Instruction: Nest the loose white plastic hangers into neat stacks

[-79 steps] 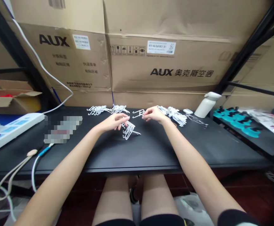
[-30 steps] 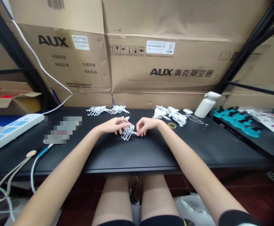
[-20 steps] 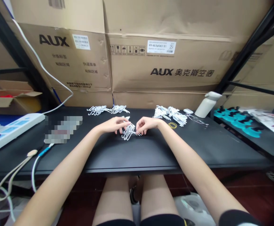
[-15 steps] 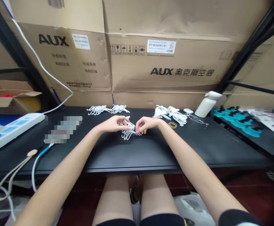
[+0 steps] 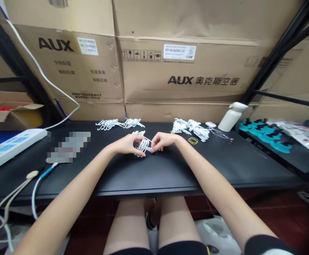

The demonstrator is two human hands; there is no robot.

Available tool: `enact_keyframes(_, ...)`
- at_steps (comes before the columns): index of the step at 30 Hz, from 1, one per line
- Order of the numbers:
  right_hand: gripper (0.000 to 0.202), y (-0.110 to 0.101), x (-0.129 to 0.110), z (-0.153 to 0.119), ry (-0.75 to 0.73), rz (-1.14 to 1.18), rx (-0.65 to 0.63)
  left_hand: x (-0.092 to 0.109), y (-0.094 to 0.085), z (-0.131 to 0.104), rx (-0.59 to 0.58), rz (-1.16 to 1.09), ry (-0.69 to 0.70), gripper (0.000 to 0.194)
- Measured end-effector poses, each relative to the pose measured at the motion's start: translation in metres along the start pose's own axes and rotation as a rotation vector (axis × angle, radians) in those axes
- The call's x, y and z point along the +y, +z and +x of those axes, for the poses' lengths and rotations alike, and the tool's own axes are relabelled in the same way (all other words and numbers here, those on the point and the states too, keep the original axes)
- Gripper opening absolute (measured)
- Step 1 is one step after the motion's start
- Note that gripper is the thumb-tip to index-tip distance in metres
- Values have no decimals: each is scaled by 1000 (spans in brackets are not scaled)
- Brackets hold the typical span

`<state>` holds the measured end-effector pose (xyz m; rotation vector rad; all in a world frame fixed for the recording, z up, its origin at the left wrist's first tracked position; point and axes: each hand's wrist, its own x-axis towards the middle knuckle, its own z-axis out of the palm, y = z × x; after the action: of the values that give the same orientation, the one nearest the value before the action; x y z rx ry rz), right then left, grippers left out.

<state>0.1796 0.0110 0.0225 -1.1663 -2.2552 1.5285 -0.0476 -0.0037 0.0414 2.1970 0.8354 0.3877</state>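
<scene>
Near the middle of the black table, a bundle of white hooks (image 5: 144, 144) lies between my hands. My left hand (image 5: 129, 144) curls around the bundle from the left, thumb in front and fingers behind. At the straight ends of the hooks, my right hand (image 5: 161, 141) pinches with thumb and forefinger. Just behind, more white hooks (image 5: 138, 133) show partly above my left hand. Two groups of white hooks (image 5: 108, 124) lie at the back left, and further piles of white hooks (image 5: 198, 131) at the back right. Yellow rubber bands (image 5: 193, 141) rest in front of those.
A white bottle (image 5: 231, 118) stands at the back right beside glasses (image 5: 223, 136) and a small white case (image 5: 210, 124). Teal parts (image 5: 267, 136) sit further right. On the left are a power strip (image 5: 16, 148), a blurred-out phone-like object (image 5: 68, 148) and cables. Cardboard boxes (image 5: 143, 85) wall the back.
My left hand has lowered and closed around the bundle of hooks. My right hand has shifted slightly left, staying at the hooks' straight ends. The view has turned slightly.
</scene>
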Motion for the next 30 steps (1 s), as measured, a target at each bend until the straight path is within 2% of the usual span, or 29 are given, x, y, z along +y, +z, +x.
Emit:
enact_keyframes(4, 37, 2, 2, 4, -31, 56, 18, -4, -4, 0, -32, -21, 19, 54)
enact_keyframes(10, 39, 6, 6, 8, -64, 160, 10, -4, -3, 0, -71, -136, 16, 42)
enact_keyframes(18, 34, 8, 4, 8, -51, 161, 26, -8, -2, 1, -97, -175, 41, 34)
enact_keyframes(30, 27, 6, 6, 9, -74, 122, 57, -10, 5, 5, 6, -251, 3, 36)
